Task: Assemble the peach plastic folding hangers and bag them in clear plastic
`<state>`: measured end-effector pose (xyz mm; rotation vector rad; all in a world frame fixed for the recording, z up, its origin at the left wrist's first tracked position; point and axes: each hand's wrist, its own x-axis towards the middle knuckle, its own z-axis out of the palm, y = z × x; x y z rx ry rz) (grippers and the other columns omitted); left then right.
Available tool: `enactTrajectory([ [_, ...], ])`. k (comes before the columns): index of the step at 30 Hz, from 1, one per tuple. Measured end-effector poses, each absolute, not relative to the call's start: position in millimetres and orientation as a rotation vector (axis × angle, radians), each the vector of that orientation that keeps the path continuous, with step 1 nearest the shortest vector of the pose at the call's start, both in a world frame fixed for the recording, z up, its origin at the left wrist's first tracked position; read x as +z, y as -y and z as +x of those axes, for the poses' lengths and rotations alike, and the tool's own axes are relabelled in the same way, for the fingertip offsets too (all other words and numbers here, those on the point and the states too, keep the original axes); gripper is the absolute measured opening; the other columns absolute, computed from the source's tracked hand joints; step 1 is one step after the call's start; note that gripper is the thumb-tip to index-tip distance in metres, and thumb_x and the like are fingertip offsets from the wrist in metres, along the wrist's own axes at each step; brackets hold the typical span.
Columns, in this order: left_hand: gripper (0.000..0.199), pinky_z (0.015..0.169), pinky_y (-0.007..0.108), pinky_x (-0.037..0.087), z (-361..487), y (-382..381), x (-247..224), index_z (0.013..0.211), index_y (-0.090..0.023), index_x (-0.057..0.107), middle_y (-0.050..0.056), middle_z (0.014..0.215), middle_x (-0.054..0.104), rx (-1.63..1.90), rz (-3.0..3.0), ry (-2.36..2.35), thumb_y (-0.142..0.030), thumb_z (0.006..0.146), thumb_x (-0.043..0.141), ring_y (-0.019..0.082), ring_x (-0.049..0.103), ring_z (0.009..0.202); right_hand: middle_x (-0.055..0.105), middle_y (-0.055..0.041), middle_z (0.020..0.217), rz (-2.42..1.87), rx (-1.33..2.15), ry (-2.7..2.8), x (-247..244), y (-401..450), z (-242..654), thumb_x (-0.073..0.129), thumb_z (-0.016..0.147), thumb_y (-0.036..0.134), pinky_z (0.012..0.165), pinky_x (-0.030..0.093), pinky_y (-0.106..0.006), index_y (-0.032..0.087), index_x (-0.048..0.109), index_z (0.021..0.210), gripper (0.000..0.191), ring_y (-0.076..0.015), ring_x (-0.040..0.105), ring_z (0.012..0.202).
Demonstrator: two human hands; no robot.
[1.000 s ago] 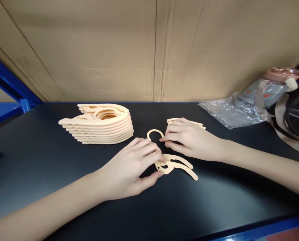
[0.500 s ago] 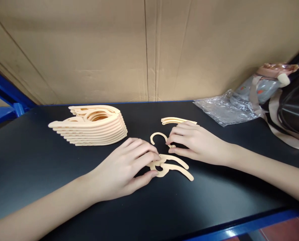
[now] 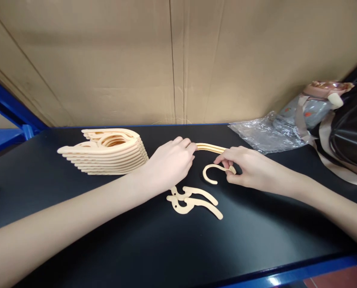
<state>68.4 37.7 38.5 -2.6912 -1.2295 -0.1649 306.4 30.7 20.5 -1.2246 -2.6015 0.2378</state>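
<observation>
My right hand [image 3: 246,167] pinches the end of a cream plastic hanger hook [image 3: 207,176], its curl pointing left. My left hand [image 3: 177,162] is closed at the left end of a pair of thin curved cream strips [image 3: 211,148], and its fingertips hide that end. The strips' right end runs behind my right hand. Below my left hand, two flat cream hanger pieces [image 3: 202,200] lie on the black tabletop [image 3: 154,248], one in front of the other, each with a rounded cut-out and a curved arm. Nothing touches these two pieces.
Several cream folding hangers [image 3: 112,160] are stacked on the left, close to my left forearm. Toward the back right lie a clear plastic bag [image 3: 256,132], a strapped bottle [image 3: 313,108] and a black bag [image 3: 352,128]. Cardboard [image 3: 121,60] stands behind the table.
My left hand has left the two flat hanger pieces and moved up and back to the curved strips. My right hand has shifted right with the hook, which has turned.
</observation>
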Motion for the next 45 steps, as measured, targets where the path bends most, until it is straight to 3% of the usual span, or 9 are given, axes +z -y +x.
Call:
enactTrajectory([
  [5,0.025,0.082,0.04,0.05,90.3,-58.9,37.6,0.102,-0.006,0.065,0.015,0.098,0.066,-0.144,-2.676,1.274,-0.018,0.098,0.043,0.029,0.061,0.096,0.064,-0.0009,0.08,-1.194,0.142,2.531,27.9,-38.5,318.5,0.055,0.078,0.012,0.067,0.044,-0.031,0.02,0.066,0.092,0.02,-0.0161,0.058,0.069],
  [9,0.021,0.081,0.039,0.051,94.5,-64.3,37.2,0.091,-0.009,0.066,0.013,0.092,0.066,-0.132,-2.698,1.33,-0.021,0.096,0.049,0.028,0.062,0.093,0.069,-0.0036,0.09,-1.152,0.147,2.417,35.9,-43.9,325.8,0.053,0.091,0.025,0.068,0.047,-0.032,0.022,0.069,0.089,0.016,-0.018,0.063,0.075],
  [18,0.01,0.065,0.036,0.05,93.2,-57.2,35.7,0.086,-0.012,0.062,0.008,0.076,0.064,-0.22,-2.744,1.572,-0.017,0.087,0.053,0.025,0.064,0.071,0.072,-0.0055,0.094,-1.274,0.018,2.399,28.5,-48.6,323.3,0.052,0.093,0.03,0.074,0.052,-0.037,0.02,0.071,0.098,0.022,-0.0223,0.067,0.084],
  [23,0.01,0.062,0.033,0.048,85.9,-57.1,41.0,0.094,-0.015,0.058,0.007,0.08,0.067,-0.431,-2.738,1.667,-0.022,0.092,0.051,0.022,0.065,0.071,0.071,-0.0101,0.12,-1.353,0.014,2.298,21.4,-52.9,322.8,0.043,0.098,0.03,0.091,0.052,-0.046,0.016,0.065,0.12,0.034,-0.0271,0.066,0.107],
  [26,0.012,0.066,0.03,0.048,82.4,-55.7,49.4,0.096,-0.016,0.058,0.004,0.087,0.068,-0.737,-2.713,1.67,-0.025,0.096,0.049,0.017,0.063,0.073,0.068,-0.0078,0.128,-1.364,0.126,2.356,15.6,-58.5,327.1,0.04,0.1,0.029,0.099,0.05,-0.046,0.018,0.062,0.128,0.038,-0.026,0.064,0.115],
  [31,0.011,0.077,0.029,0.052,73.9,-50.4,70.9,0.089,-0.017,0.062,0.0,0.086,0.067,-1.601,-2.765,1.611,-0.028,0.088,0.064,0.015,0.064,0.08,0.072,-0.0058,0.117,-1.287,0.152,2.498,10.1,-61.8,328.5,0.043,0.099,0.031,0.093,0.054,-0.043,0.023,0.068,0.121,0.034,-0.0243,0.068,0.105],
  [35,0.016,0.082,0.029,0.055,56.7,-42.2,83.5,0.084,-0.019,0.067,0.001,0.089,0.067,-1.945,-2.902,1.779,-0.032,0.091,0.061,0.016,0.067,0.09,0.072,-0.0063,0.113,-1.234,0.145,2.527,8.5,-57.5,322.7,0.046,0.099,0.03,0.09,0.054,-0.041,0.02,0.068,0.116,0.03,-0.023,0.068,0.101],
  [40,0.02,0.078,0.032,0.059,31.7,-22.7,74.2,0.102,-0.021,0.069,0.005,0.095,0.072,-1.736,-3.075,2.245,-0.033,0.096,0.054,0.019,0.07,0.088,0.07,-0.0058,0.115,-1.11,0.136,2.564,10.9,-46.9,314.5,0.044,0.099,0.023,0.091,0.053,-0.038,0.021,0.068,0.114,0.028,-0.0213,0.065,0.103],
  [45,0.033,0.047,0.026,0.047,22.5,-5.8,52.1,0.107,-0.021,0.068,0.001,0.075,0.064,-1.147,-3.071,2.199,-0.044,0.096,0.047,0.013,0.055,0.052,0.065,-0.0066,0.119,-0.889,0.019,2.677,22.7,-33.0,309.3,0.045,0.099,0.023,0.087,0.05,-0.038,0.025,0.069,0.115,0.029,-0.0223,0.06,0.103],
])
